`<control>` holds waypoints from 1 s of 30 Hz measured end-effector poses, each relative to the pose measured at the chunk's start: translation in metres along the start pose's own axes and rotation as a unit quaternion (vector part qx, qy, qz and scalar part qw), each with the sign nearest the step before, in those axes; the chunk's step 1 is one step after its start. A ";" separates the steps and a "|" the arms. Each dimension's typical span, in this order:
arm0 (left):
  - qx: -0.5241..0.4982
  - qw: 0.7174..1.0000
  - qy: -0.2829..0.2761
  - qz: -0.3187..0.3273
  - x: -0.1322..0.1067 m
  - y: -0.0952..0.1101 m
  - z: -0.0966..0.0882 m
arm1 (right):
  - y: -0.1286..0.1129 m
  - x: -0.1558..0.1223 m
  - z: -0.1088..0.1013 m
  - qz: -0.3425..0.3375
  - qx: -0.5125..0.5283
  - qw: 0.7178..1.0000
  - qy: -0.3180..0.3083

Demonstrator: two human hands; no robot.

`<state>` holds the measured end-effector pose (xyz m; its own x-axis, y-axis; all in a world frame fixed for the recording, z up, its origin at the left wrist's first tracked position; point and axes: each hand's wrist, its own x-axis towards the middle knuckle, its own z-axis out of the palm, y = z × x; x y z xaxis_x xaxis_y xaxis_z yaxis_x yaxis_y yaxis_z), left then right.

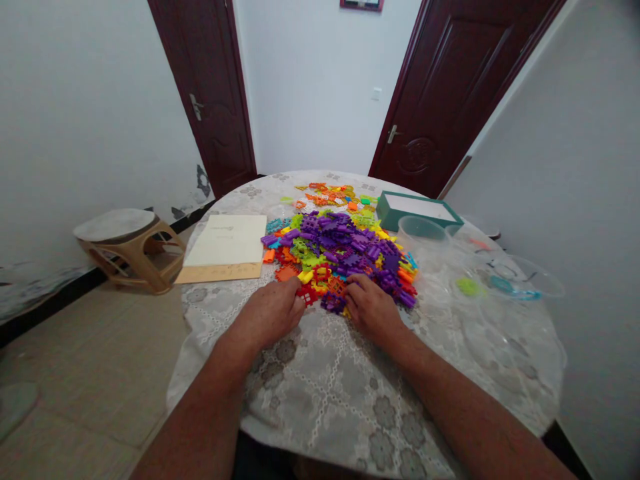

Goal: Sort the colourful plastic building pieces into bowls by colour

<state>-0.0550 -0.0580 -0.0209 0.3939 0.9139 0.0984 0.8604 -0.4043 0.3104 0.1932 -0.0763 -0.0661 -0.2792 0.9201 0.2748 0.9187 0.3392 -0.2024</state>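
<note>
A heap of plastic building pieces (345, 237), mostly purple with lime, red, orange and yellow among them, lies in the middle of the table. At its near left edge is my left hand (277, 308), fingers curled together beside red pieces (307, 295) and a yellow piece (305, 277). What its fingertips hold, if anything, is hidden. My right hand (371, 308) reaches into the near edge of the heap with bent fingers, by a dark purple piece (333, 303) and an orange piece (336, 285). Its fingertips are partly covered, and I cannot make out what they grip.
An open notebook (227, 240) lies on the left. Behind the heap are smaller orange and yellow pieces (325, 197) and a green box (393, 215). Clear plastic tubs (425, 230) and lids stand on the right. A stool (127, 250) is left of the cloth-covered table (320, 400).
</note>
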 end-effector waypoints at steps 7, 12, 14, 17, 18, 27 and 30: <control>-0.088 0.980 0.166 0.066 0.026 -0.002 0.008 | -0.004 0.000 -0.002 -0.019 0.002 1.000 -0.006; -0.034 0.979 0.158 0.123 0.042 0.005 0.022 | -0.009 0.001 -0.003 -0.016 -0.025 1.000 -0.007; -0.004 0.982 0.145 0.119 0.045 0.008 0.023 | -0.010 0.000 -0.003 -0.016 -0.033 0.999 -0.006; 0.022 0.985 0.136 0.106 0.049 0.009 0.025 | -0.009 0.000 -0.004 -0.011 -0.035 0.999 -0.008; 0.028 0.985 0.136 0.105 0.050 0.008 0.026 | -0.009 0.001 -0.004 -0.008 -0.034 0.999 -0.009; 0.057 0.981 0.150 0.108 0.057 0.002 0.036 | -0.009 0.002 -0.004 -0.009 -0.037 0.999 -0.014; 0.032 0.983 0.153 0.098 0.057 0.003 0.037 | -0.009 0.002 -0.004 -0.017 -0.031 0.999 -0.009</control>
<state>-0.0178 -0.0080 -0.0496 0.4464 0.7826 0.4339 0.8004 -0.5660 0.1976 0.1856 -0.0786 -0.0605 -0.3160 0.9117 0.2627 0.9238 0.3587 -0.1335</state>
